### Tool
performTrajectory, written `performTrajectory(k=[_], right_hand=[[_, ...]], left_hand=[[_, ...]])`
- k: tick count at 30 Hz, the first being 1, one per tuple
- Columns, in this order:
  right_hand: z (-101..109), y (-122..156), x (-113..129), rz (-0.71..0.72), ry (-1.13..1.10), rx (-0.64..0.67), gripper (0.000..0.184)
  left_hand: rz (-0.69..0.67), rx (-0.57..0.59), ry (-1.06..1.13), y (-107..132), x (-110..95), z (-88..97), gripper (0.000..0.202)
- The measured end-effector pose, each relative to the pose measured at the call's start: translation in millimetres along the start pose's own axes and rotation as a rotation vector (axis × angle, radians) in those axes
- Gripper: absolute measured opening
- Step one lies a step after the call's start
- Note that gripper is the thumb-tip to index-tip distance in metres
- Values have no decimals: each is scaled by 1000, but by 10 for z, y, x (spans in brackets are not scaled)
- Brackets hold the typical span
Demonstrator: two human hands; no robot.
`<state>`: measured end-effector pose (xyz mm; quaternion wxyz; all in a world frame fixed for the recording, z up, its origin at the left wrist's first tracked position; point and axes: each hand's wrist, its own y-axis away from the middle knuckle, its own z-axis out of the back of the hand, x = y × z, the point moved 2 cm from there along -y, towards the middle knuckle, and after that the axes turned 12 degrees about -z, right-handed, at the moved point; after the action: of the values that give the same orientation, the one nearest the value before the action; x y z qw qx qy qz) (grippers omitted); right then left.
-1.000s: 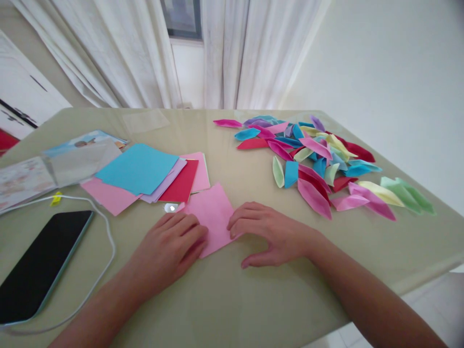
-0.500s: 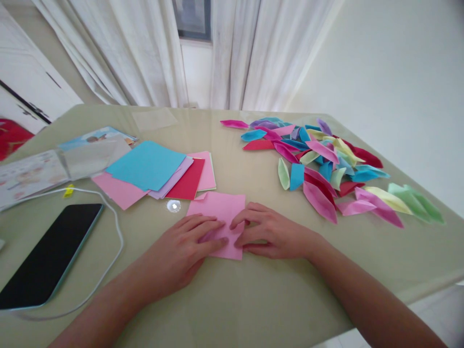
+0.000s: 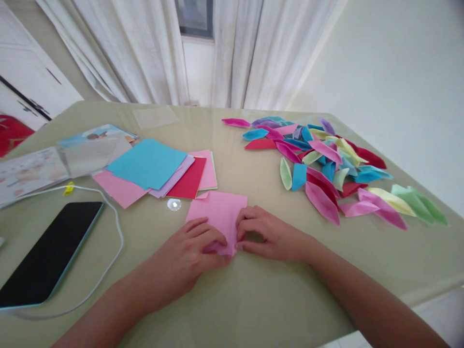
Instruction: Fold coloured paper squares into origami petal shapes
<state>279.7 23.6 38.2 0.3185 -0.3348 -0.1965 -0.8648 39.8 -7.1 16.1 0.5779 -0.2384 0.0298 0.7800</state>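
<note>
A pink sheet of paper (image 3: 221, 210) lies on the table in front of me, its top left corner folded over. On its lower left, my left hand (image 3: 197, 244) rests with the thumb and fingers closed on the near edge. At the lower right corner, my right hand (image 3: 266, 234) pinches the paper between thumb and fingers, where a small fold shows. Just beyond the sheet, to the left, is a pile of coloured paper squares with a blue square (image 3: 148, 164) on top and a red square (image 3: 186, 179) beside it.
Several folded paper pieces (image 3: 322, 195) in many colours are heaped at the right. At the left lie a black-screened phone (image 3: 50, 251), a white cable (image 3: 118, 227) with a yellow tag (image 3: 68, 188), and printed packaging (image 3: 32, 174). White curtains (image 3: 145, 53) hang behind the table.
The lower right corner of the pink paper has been turned in. My left thumb has moved down to the near edge, and my right fingers have closed at that corner.
</note>
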Motion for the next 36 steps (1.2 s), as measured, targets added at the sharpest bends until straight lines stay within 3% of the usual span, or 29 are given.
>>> performTrajectory(k=[11, 32, 36], right_hand=[[-74, 3, 6, -83, 1, -94, 9], [-118, -1, 53, -119, 146, -94, 9], [-100, 20, 66, -139, 187, -83, 8]], left_hand=[[1, 19, -9, -1, -3, 2, 74], [-13, 2, -41, -3, -22, 14, 67], [-29, 19, -88, -14, -34, 7, 57]])
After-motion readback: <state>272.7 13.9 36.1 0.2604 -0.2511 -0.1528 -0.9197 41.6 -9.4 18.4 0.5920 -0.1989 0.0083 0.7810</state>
